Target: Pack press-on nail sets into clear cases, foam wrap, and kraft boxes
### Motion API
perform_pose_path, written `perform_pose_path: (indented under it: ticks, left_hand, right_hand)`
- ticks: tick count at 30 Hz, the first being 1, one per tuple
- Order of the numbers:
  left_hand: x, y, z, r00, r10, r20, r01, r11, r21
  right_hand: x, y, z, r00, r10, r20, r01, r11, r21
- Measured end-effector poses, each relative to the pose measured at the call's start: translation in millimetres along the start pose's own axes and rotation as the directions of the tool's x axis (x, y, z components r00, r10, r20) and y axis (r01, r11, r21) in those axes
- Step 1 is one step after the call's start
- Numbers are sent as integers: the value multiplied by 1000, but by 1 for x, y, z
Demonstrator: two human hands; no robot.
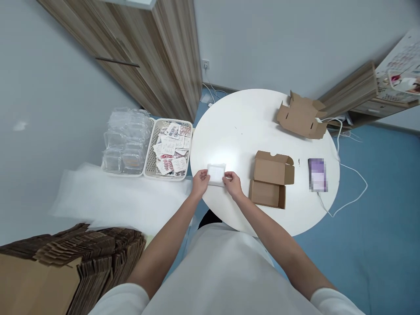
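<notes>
A small squarish white packet (pixel 216 174) lies near the left front edge of the round white table. It looks wrapped in a thin, translucent layer, and what is inside cannot be made out. My left hand (pixel 200 181) grips its left edge between thumb and fingers. On the opposite edge, my right hand (pixel 232 182) has a similar pinch. To the right of that hand stands an open brown cardboard box (pixel 269 194) with its lid folded back.
A partly folded cardboard box (pixel 300 116) and a phone (pixel 317 175) with a white cable lie on the table (pixel 243 127). On the left are a basket of printed cards (pixel 169 151), stacked clear plastic boxes (pixel 126 142), white sheets (pixel 127 199) and flattened cartons (pixel 95 258).
</notes>
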State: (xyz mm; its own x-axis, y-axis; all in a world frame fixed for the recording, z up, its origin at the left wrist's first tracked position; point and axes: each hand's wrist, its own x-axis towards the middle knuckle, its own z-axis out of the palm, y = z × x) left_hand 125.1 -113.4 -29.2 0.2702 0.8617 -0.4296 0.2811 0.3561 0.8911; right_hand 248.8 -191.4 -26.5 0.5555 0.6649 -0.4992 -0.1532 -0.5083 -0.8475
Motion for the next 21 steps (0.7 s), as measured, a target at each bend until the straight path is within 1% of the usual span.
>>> perform_pose_path:
  ticks: [3,5,8,11,14,16,18,21]
  left_hand:
    - [-29,4,11,999,43,9,-43,999,-19]
    - [-48,8,24,995,95,27,-95,995,-9]
    - [-74,15,53,982,174,75,-176,984,29]
    - [-94,21,92,963,219,158,-233,969,78]
    - [-103,24,129,947,228,227,-266,952,150]
    - [-105,23,150,938,232,259,-287,937,198]
    - [-105,20,164,935,224,276,-295,922,252]
    - [-105,14,175,937,206,281,-295,897,329]
  right_hand:
    - [-26,-1,-25,999,-15,37,14,999,36]
    - [-43,-3,-48,997,-46,66,42,997,72]
    - [-64,-1,-91,992,-113,54,107,989,103]
    - [-74,10,-136,987,-161,-25,163,982,92]
    - [-72,24,-174,977,-181,-114,184,983,19]
    - [-68,32,-191,969,-197,-147,192,980,-51]
    - [-63,39,-203,966,-214,-147,200,974,-106]
    - [-58,46,-210,968,-231,-102,214,964,-156]
